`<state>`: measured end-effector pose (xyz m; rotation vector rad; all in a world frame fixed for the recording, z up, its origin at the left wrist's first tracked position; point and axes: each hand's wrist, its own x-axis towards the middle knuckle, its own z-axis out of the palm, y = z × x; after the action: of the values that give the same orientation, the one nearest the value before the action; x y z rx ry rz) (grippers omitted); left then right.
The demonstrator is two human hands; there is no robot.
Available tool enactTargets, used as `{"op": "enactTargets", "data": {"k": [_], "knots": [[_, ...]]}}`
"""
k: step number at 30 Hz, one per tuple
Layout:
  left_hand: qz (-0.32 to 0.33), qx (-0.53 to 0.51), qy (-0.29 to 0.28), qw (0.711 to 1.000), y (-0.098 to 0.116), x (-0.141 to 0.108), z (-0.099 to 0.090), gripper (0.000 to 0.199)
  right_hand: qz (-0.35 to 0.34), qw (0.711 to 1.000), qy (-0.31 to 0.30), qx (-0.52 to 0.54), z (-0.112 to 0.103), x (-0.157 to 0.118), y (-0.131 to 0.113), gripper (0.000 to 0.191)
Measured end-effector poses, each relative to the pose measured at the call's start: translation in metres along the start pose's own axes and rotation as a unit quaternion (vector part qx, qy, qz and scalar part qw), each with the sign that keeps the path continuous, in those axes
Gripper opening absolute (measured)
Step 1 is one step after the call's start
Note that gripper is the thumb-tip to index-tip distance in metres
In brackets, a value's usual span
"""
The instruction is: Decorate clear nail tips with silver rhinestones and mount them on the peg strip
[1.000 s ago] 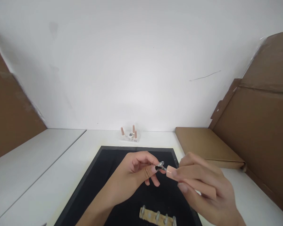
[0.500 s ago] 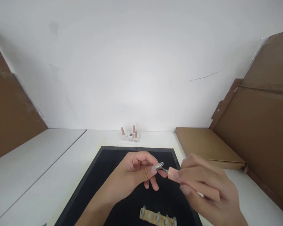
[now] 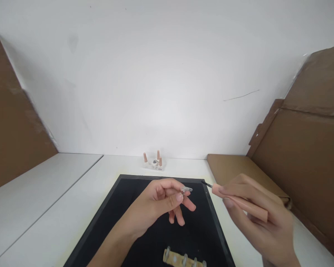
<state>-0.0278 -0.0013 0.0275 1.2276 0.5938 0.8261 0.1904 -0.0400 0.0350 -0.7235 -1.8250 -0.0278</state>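
Between the thumb and index finger of my left hand (image 3: pixel 161 204) is a small, clear nail tip (image 3: pixel 187 189), held over the black mat (image 3: pixel 144 244). My right hand (image 3: pixel 261 215) is closed around the pink handle of a thin brush (image 3: pixel 243 202). The brush's dark bristles point left toward the nail tip, with a gap between them. Near the mat's front edge lies a tan strip (image 3: pixel 178 258) carrying several clear, upright nail tips.
A clear holder (image 3: pixel 153 167) with pink-capped bottles stands at the back by the white wall. A flat cardboard box (image 3: pixel 233 167) lies at the back right. Cardboard panels (image 3: pixel 13 118) rise at both sides.
My right hand has drawn the brush away to the right and slightly up, off the nail tip. My left hand has turned the nail tip a little and stays nearly in place.
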Motion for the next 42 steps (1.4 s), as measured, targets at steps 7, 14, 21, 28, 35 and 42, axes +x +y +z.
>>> {"op": "enactTargets", "data": {"k": [7, 14, 21, 28, 35, 42], "knots": [[-0.013, 0.015, 0.053, 0.998, -0.003, 0.001, 0.003, 0.028, 0.0, 0.999, 0.001, -0.045, 0.004, 0.011, 0.005, 0.013], [0.008, 0.102, 0.13, 0.986, -0.028, -0.013, 0.003, 0.03, 0.035, 0.998, -0.008, -0.045, -0.003, 0.008, 0.009, 0.011], [-0.02, 0.111, 0.247, 0.962, -0.083, -0.051, -0.002, 0.034, 0.053, 0.997, -0.031, -0.048, 0.0, 0.007, 0.017, 0.011], [-0.013, 0.132, 0.321, 0.938, -0.129, -0.069, 0.003, 0.035, 0.053, 0.997, -0.032, -0.047, -0.002, 0.006, 0.015, 0.011], [0.019, 0.2, 0.353, 0.914, -0.171, -0.074, 0.012, 0.025, 0.056, 0.997, -0.023, -0.05, -0.001, 0.005, 0.016, 0.011], [0.082, 0.335, 0.403, 0.848, -0.191, -0.08, 0.022, 0.016, 0.057, 0.997, -0.02, -0.05, 0.0, 0.004, 0.016, 0.01]]}}
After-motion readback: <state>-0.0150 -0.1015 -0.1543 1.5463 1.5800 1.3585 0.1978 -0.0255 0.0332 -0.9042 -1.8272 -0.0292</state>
